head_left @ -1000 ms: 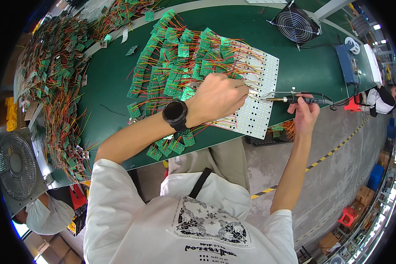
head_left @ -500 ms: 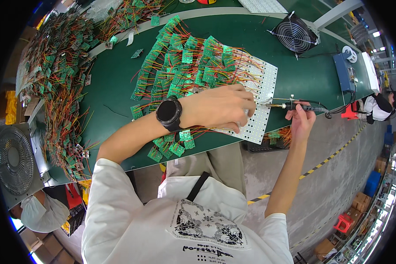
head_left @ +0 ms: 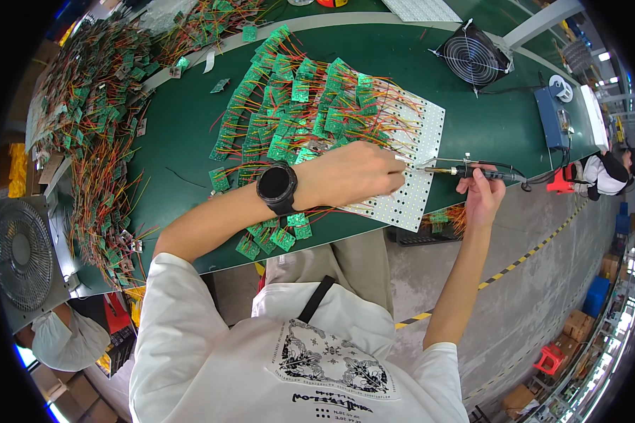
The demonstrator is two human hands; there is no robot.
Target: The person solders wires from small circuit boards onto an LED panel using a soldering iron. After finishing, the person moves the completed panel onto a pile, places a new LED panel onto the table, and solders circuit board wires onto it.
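Observation:
My left hand [head_left: 360, 170], with a black watch on its wrist, lies over the lower part of a white perforated board [head_left: 420, 190]. Its fingers are bent and pressed together at the board; whatever they pinch is hidden beneath them. My right hand [head_left: 483, 194] grips a soldering iron [head_left: 466, 171] by its dark handle, with a thin metal guide above it. The iron's tip points left at the board, close to my left fingertips. Rows of green circuit boards [head_left: 282, 130] with red and yellow wires fan out left of the white board, their wire ends lying over it.
A large heap of wired circuit boards [head_left: 99, 120] covers the table's left end. A black fan [head_left: 469, 56] stands at the back right, near a blue soldering station [head_left: 554, 116] with a wire spool. A grey fan [head_left: 25, 250] is at far left. Other people sit farther off.
My left hand has rolled and its fingers have drawn together, the thumb now tucked out of sight. The soldering iron has stayed almost in place.

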